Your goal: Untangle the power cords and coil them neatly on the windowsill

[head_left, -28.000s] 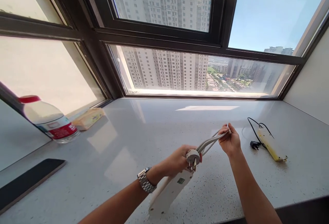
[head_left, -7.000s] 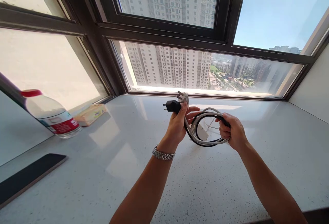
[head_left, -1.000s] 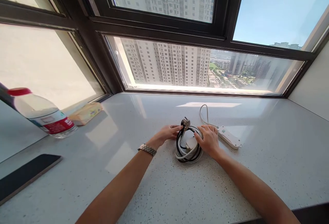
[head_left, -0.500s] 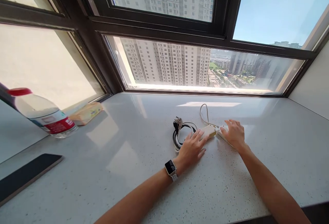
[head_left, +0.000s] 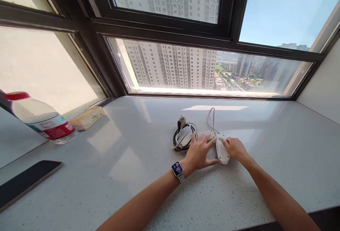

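A white power strip (head_left: 222, 153) lies on the counter, pointing roughly towards me. My right hand (head_left: 237, 148) grips its right edge with the fingers curled in. Beside it, a second white power strip (head_left: 205, 134) lies crosswise, partly hidden under the fingers of my left hand (head_left: 198, 152). That hand is spread, its thumb reaching to the near end of the first strip. Left of the strips is a coil of black and white cable (head_left: 183, 137), with a plug (head_left: 181, 122) on top. A thin grey cable loop (head_left: 210, 117) stands out behind the strips.
On the left stand a water bottle (head_left: 50, 123) with a red cap and a pack of tissues (head_left: 87, 117). A dark phone (head_left: 29, 181) lies nearer, at the left edge. Windows in dark frames (head_left: 170, 31) rise behind the pale speckled counter (head_left: 119, 195).
My right hand has turned its power strip so its near end swings left, against the other strip. My left hand has spread its fingers and thumb. The coil has shifted slightly left.
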Demonstrator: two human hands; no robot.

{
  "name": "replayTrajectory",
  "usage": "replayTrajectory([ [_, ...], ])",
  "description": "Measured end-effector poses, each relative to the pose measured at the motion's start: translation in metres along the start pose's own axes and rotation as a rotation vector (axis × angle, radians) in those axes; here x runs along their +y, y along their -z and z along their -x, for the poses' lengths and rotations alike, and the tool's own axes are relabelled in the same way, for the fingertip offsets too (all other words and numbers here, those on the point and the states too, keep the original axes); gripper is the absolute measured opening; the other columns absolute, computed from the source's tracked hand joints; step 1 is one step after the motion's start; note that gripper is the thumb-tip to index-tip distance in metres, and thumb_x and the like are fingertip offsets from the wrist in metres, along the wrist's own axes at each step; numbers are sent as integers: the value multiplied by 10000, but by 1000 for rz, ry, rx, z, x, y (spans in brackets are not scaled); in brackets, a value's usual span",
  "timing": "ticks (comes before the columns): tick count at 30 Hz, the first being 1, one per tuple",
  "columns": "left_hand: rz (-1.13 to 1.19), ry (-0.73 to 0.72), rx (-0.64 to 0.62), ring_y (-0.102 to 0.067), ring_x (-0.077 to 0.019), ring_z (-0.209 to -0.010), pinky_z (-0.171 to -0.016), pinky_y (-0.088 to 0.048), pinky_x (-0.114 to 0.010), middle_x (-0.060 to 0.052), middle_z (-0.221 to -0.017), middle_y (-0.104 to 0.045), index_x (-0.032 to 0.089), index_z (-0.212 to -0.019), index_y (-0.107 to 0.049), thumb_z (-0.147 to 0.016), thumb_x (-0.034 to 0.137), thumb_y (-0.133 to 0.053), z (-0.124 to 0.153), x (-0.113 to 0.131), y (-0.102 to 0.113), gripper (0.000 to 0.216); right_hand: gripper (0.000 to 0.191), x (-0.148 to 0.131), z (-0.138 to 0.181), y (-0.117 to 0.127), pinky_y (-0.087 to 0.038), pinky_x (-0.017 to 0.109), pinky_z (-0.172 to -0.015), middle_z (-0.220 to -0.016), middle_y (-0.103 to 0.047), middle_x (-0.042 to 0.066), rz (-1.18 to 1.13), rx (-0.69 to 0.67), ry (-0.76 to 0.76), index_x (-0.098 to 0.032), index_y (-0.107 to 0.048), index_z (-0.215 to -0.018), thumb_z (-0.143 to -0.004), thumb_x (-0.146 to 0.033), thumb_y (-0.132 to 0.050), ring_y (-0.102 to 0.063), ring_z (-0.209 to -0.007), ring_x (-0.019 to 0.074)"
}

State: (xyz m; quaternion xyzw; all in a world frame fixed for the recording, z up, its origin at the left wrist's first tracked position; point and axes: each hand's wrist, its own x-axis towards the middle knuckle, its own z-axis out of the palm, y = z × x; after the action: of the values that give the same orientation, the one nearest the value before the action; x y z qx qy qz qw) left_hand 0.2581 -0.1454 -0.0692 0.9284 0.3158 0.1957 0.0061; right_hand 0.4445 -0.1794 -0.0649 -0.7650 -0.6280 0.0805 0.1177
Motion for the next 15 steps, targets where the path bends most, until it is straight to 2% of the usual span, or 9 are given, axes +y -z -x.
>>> replayTrajectory([
  [3, 4, 57, -80, -281, -461, -1322, -1035, -41, -720, -179, -1439, -387, 259, -1372, -440, -516, 754, -669, -1, 2, -5, 1016, 485, -7, 4, -3, -297, 272, -552, -818, -721, 119, -14, 17, 56, -164, -679, -751, -983, -372, -307, -648, -718, 196],
  [7, 47, 64, -194, -179, -475, -1367, -1027, -57, -725, -210, -1492, -295, 232, -1419, -363, -514, 775, -639, 1, 9, -6, 1091, 491, -12, 7, -4, -324, 249, -553, -705, -705, 86, -131, -8, 117, -174, -651, -622, -964, -293, -320, -625, -642, 166],
  [9, 49, 76, -178, -183, -465, -1371, -1035, -81, -713, -207, -1485, -314, 227, -1392, -398, -555, 753, -630, 2, 14, -7, 1015, 504, -12, 8, -6, -341, 233, -525, -567, -647, 51, -287, -85, 128, -176, -597, -535, -944, -265, -317, -578, -523, 143],
  [11, 19, 102, -146, -200, -457, -1369, -1030, -101, -712, -194, -1465, -356, 248, -1334, -468, -620, 677, -636, 3, 16, -7, 850, 497, -9, 8, -9, -340, 219, -473, -459, -559, 11, -471, -175, 124, -180, -556, -499, -926, -267, -316, -501, -413, 123],
  [13, -16, 108, -136, -221, -451, -1364, -1021, -120, -712, -179, -1446, -389, 276, -1278, -523, -659, 578, -650, 3, 14, -7, 701, 473, -5, 7, -14, -323, 210, -427, -442, -518, -14, -622, -222, 129, -176, -572, -532, -914, -292, -320, -436, -360, 107],
  [15, -40, 105, -145, -234, -447, -1360, -1020, -128, -710, -170, -1446, -393, 287, -1270, -537, -661, 520, -661, 3, 6, -5, 663, 435, -1, 6, -17, -315, 202, -409, -489, -535, -21, -715, -217, 144, -164, -632, -629, -905, -305, -327, -404, -350, 92],
])
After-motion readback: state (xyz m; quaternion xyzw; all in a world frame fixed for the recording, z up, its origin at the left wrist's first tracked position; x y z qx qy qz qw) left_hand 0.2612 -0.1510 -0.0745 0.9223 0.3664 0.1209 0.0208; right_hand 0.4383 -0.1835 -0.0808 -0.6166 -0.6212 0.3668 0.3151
